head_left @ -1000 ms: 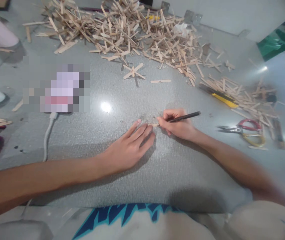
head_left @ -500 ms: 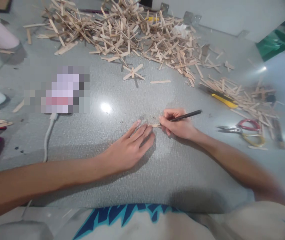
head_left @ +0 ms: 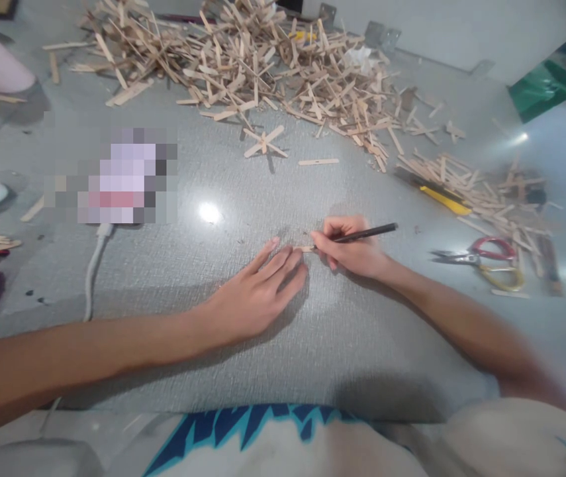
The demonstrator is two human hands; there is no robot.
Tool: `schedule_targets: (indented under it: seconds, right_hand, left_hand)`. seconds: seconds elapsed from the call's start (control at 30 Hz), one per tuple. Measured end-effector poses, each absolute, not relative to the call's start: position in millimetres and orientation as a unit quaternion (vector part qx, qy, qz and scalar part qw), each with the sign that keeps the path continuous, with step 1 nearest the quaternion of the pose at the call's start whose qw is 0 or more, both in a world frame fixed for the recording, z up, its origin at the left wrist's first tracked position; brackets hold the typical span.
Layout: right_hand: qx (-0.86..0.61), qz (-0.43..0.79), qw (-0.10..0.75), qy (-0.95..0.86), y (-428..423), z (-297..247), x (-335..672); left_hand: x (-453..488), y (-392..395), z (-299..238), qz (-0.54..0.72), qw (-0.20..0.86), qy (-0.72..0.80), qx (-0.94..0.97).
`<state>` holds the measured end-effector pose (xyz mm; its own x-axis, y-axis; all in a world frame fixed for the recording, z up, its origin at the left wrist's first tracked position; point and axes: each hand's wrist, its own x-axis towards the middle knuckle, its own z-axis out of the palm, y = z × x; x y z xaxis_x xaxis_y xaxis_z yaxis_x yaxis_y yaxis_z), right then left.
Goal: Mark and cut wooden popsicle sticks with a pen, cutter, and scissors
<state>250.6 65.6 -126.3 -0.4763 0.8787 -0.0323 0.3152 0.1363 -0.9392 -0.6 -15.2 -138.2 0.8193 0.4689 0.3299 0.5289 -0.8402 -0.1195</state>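
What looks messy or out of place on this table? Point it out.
The wooden sticks look messiest: they lie in a jumbled heap across the far side of the table, criss-crossed at all angles, with strays around. The small stick at the left hand and the pen in the right hand show nothing odd.

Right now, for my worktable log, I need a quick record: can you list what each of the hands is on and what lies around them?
Left hand: touching a partly hidden wooden stick
Right hand: holding a black pen, tip at that stick
Just beyond: star of crossed sticks; single stick
Far side: stick heap
To the right: scissors; yellow-and-black cutter
To the left: pixelated item; white cable
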Motion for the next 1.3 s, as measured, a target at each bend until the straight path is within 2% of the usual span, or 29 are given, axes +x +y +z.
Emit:
schedule_targets:
  seconds: [0.8, 1.3]
  right_hand:
    - [-0.426, 0.510, 0.283, -0.692, 65.6, -125.6, 249.3]
    - [-0.429, 0.514, 0.288, -0.684, 66.2, -126.1, 250.4]
  left_hand:
    - [-1.4, -15.7, -138.2, -0.136, 0.075, -0.269, -0.951]
    - [-1.2, -15.4, -136.0, -0.142, 0.097, -0.262, -0.950]
